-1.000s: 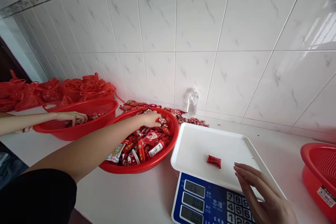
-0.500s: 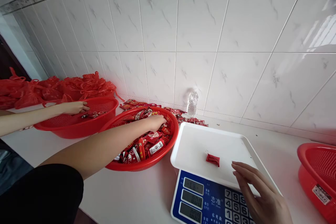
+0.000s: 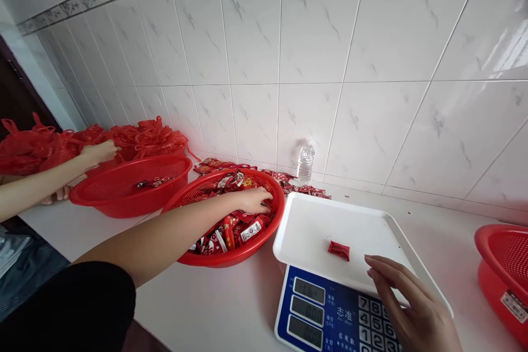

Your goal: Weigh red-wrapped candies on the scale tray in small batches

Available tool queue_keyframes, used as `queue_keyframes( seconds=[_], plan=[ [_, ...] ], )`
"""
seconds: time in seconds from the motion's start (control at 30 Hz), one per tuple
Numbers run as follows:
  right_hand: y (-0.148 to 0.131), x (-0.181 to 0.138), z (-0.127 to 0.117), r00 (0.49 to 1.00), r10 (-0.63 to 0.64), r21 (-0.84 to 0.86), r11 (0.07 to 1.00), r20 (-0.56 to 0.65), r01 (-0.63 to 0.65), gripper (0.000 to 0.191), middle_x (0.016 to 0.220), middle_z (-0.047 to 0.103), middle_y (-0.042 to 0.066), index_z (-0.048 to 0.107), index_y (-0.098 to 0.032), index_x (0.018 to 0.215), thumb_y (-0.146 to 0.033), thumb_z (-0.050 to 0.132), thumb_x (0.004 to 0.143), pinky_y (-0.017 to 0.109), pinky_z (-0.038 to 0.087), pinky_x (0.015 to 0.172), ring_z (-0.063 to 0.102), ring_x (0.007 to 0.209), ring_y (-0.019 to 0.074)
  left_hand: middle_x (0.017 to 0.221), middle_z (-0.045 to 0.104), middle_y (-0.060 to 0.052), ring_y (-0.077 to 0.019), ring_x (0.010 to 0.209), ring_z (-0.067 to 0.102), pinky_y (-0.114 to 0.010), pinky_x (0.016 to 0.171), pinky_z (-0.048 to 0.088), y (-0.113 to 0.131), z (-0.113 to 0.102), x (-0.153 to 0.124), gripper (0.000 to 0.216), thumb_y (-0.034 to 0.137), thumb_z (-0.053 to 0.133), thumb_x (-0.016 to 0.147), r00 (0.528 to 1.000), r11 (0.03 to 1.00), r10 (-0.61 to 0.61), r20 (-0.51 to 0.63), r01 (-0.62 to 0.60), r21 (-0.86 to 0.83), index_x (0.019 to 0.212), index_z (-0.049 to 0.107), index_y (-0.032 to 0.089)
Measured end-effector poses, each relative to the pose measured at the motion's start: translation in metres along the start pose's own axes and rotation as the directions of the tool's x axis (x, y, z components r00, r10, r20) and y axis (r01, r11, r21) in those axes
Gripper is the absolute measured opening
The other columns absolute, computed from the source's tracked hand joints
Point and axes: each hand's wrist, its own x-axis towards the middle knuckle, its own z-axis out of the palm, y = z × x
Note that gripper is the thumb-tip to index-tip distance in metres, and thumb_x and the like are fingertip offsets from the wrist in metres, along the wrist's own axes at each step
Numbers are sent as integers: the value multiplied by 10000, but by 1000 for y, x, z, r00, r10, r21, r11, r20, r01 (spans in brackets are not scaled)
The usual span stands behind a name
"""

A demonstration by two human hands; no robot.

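My left hand (image 3: 253, 201) reaches into a red plastic basket (image 3: 231, 258) heaped with wrapped candies (image 3: 216, 242). Its fingers are curled down around candies at the basket's right side, and the tips are partly hidden among the wrappers. On the right, my right hand (image 3: 416, 300) hovers over the near edge of the scale's white tray (image 3: 330, 212). It is open and holds nothing, with the fingers stretched towards the left. A single red wrapped candy (image 3: 339, 251) lies on the tray, apart from the fingers. The blue scale (image 3: 322, 300) shows three displays and a keypad, partly covered by my right hand.
Left of me, another person's hand (image 3: 99, 154) is near red plastic bags (image 3: 37, 146), behind a second basket (image 3: 119, 206) holding a few candies. Wrapped packets (image 3: 214, 164) and a clear bottle (image 3: 306, 164) stand along the tiled wall. Another red basket (image 3: 495, 275) is at right.
My left hand has shifted slightly and its fingers curl further down among the candies. The other person's hand has moved from the second basket to the red bags. My right hand stays put.
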Motion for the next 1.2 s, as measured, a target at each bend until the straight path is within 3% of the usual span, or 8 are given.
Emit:
queue_keyframes(
  seconds=[0.13, 0.3, 0.57, 0.73, 0.93, 1.0, 1.1, 1.2],
  plan=[
    [3, -2, 2, 1000, -2, 7, 1000, 10, 2, 228, 1060, 686, 42, 625, -271, 1138, -235, 543, 928, 133, 574, 529, 706, 859, 147, 1109, 690, -74, -260, 1070, 583, -306, 909, 434, 14, 12, 10, 214, 312, 676, 766, 998, 1000, 31, 52, -31, 4, 951, 687, 205],
    [5, -4, 2, 1000, 13, 14, 1000, 14, -13, 235, 1069, 684, 39, 626, -279, 1147, -244, 545, 929, 137, 585, 559, 707, 865, 145, 931, 710, -39, -206, 825, 630, -261, 705, 452, 13, 9, 7, 112, 249, 655, 756, 996, 998, 53, 65, -52, -28, 858, 665, 205],
    [4, -3, 2, 999, 36, 28, 999, -1, -36, 222, 1053, 686, 37, 630, -281, 1133, -252, 541, 931, 131, 575, 525, 705, 835, 139, 910, 661, -21, -186, 816, 598, -251, 684, 420, 2, -24, 1, 147, 304, 630, 796, 991, 988, -15, -131, -5, -153, 867, 583, 185],
    [2, -2, 0, 1000, 27, 20, 999, -3, -27, 219, 1031, 692, 34, 628, -277, 1130, -256, 548, 927, 124, 564, 492, 706, 816, 137, 1012, 666, -27, -173, 906, 615, -234, 748, 442, 34, -35, 0, 272, 383, 646, 810, 988, 954, 57, -144, -97, -283, 986, 595, 182],
    [1, -2, 0, 999, 39, 10, 999, -12, -39, 209, 1023, 695, 33, 633, -280, 1117, -257, 540, 931, 120, 556, 473, 707, 818, 137, 879, 676, -3, -156, 837, 620, -224, 710, 436, 94, -12, 5, 129, 290, 694, 796, 967, 914, 253, -23, -247, -323, 851, 656, 180],
    [2, -2, 0, 999, 45, 13, 999, -10, -45, 212, 1028, 694, 34, 636, -279, 1118, -255, 538, 931, 121, 556, 471, 708, 823, 139, 939, 676, -14, -167, 878, 625, -229, 723, 443, 106, -6, 9, 196, 341, 711, 791, 959, 904, 284, -14, -273, -329, 898, 662, 185],
    [1, -2, 0, 998, 55, 31, 998, -13, -54, 208, 1031, 693, 33, 639, -279, 1110, -257, 536, 931, 122, 553, 464, 706, 820, 140, 1117, 663, -38, -188, 1024, 618, -241, 796, 458, 109, -5, 15, 329, 411, 697, 805, 954, 879, 292, -68, -296, -375, 1058, 639, 210],
    [0, -1, -1, 998, 64, 44, 997, -22, -63, 202, 1021, 696, 28, 641, -278, 1101, -258, 538, 929, 123, 550, 461, 703, 804, 137, 1152, 668, -42, -167, 1069, 607, -243, 869, 449, 91, -15, 21, 223, 318, 588, 887, 968, 888, 196, -158, -243, -390, 1075, 617, 204]
  ],
)
